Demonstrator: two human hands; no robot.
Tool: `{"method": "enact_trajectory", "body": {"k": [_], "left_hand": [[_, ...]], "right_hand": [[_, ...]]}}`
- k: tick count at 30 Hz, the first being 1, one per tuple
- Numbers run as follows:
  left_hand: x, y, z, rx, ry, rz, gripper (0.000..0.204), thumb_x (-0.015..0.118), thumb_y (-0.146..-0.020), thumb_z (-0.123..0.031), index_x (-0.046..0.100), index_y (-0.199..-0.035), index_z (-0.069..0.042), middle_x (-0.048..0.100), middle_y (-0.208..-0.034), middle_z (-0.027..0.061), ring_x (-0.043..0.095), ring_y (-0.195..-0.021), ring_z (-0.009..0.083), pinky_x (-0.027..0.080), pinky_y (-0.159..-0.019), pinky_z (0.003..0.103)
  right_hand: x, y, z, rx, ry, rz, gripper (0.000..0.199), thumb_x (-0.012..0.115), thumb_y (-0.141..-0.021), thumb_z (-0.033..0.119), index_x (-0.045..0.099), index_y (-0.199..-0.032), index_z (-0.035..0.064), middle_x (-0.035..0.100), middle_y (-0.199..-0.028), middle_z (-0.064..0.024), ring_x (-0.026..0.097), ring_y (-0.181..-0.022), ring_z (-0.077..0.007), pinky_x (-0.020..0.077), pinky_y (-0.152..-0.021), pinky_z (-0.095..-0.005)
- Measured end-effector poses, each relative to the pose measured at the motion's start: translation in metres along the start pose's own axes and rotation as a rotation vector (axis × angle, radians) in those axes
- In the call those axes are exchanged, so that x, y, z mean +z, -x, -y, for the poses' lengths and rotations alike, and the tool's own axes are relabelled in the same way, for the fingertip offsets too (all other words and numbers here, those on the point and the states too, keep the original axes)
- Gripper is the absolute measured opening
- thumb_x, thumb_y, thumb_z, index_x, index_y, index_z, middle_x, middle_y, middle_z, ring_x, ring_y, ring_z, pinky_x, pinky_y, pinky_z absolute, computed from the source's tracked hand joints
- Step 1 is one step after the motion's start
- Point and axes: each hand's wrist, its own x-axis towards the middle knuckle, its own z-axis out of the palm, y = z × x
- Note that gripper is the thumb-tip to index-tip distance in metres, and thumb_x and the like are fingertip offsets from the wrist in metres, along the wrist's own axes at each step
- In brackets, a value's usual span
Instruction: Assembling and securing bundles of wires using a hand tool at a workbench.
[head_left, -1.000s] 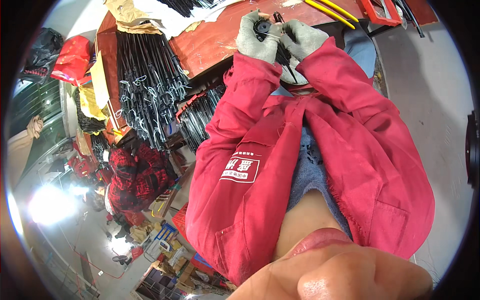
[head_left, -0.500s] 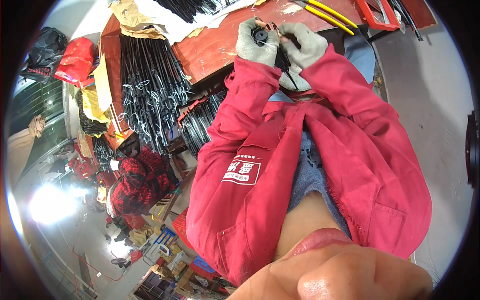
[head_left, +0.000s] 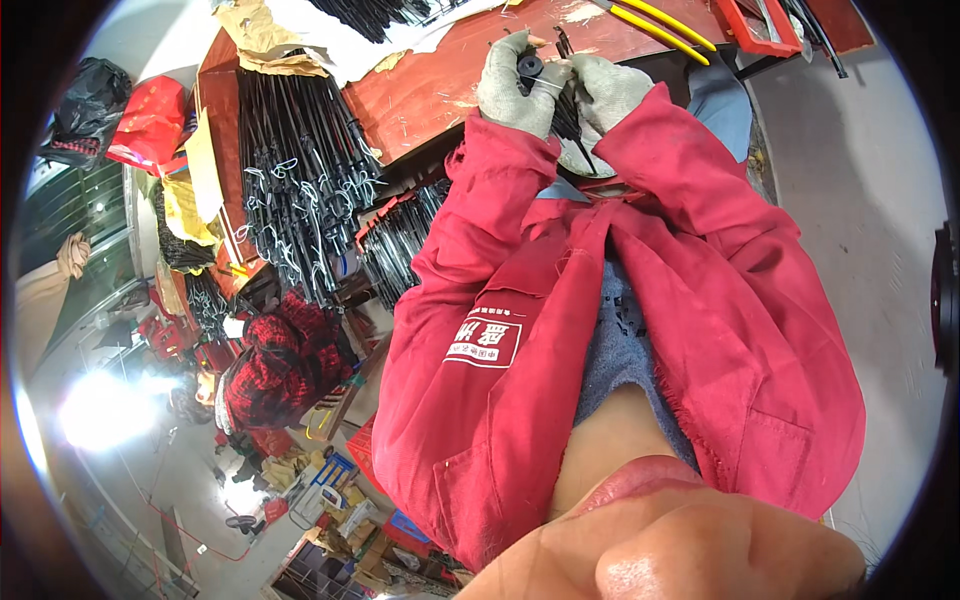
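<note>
Fingers of the gloved left hand (head_left: 513, 97) curl around a round black piece (head_left: 530, 67), holding it at the near edge of the red surface (head_left: 430, 95); those of the right hand (head_left: 612, 92) bend inward just beside it, and whether they grip the white cord (head_left: 547, 83) or the slim black parts (head_left: 566, 115) between the hands cannot be told. To work cleanly, it seems best to keep the left hold firm, the cord taut and the slim parts lined up. Farther out, yellow-handled pliers (head_left: 660, 35) and a red tray (head_left: 740, 38) lie to the right, a large bundle of black rods (head_left: 300, 170) to the left
</note>
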Motion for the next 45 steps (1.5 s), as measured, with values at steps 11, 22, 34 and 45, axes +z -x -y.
{"method": "enact_trajectory", "body": {"k": [11, 22, 34, 45], "left_hand": [[0.001, -0.001, 0.001, 0.053, 0.224, 0.037, 0.032, 0.067, -0.068, 0.0, 0.052, -0.096, -0.005, 0.056, -0.076, 0.0034, 0.052, -0.069, 0.0111, 0.043, -0.066, 0.021], [-0.004, -0.006, 0.0, 0.069, 0.099, 0.142, 0.035, 0.066, -0.065, 0.0, 0.052, -0.097, -0.004, 0.057, -0.084, 0.0069, 0.054, -0.072, 0.0147, 0.045, -0.068, 0.025], [0.009, -0.008, -0.008, 0.061, 0.46, 0.235, 0.039, 0.065, -0.066, 0.003, 0.051, -0.102, -0.004, 0.058, -0.092, 0.0084, 0.056, -0.081, 0.0176, 0.045, -0.074, 0.026], [-0.007, 0.002, -0.003, -0.019, 0.01, 0.057, 0.049, 0.066, -0.063, 0.007, 0.052, -0.109, -0.006, 0.057, -0.1, 0.0091, 0.056, -0.086, 0.0175, 0.044, -0.079, 0.024]], "right_hand": [[0.004, -0.001, -0.004, -0.11, -0.03, -0.015, 0.032, 0.06, -0.067, 0.009, 0.054, -0.099, 0.0091, 0.06, -0.081, -0.0073, 0.059, -0.067, -0.026, 0.0435, -0.056, -0.0306], [0.007, 0.001, -0.014, -0.173, 0.024, 0.003, 0.031, 0.061, -0.068, 0.009, 0.054, -0.098, 0.0098, 0.061, -0.081, -0.0079, 0.059, -0.065, -0.0269, 0.0439, -0.055, -0.0316], [0.005, -0.004, -0.017, -0.262, -0.137, -0.066, 0.031, 0.054, -0.076, 0.013, 0.053, -0.107, 0.0088, 0.06, -0.089, -0.0089, 0.058, -0.074, -0.0277, 0.0453, -0.063, -0.0319], [0.013, -0.003, -0.021, -0.178, -0.303, -0.05, 0.033, 0.049, -0.081, 0.012, 0.052, -0.114, 0.0092, 0.056, -0.105, -0.0094, 0.056, -0.086, -0.0293, 0.0451, -0.073, -0.0319]]}}
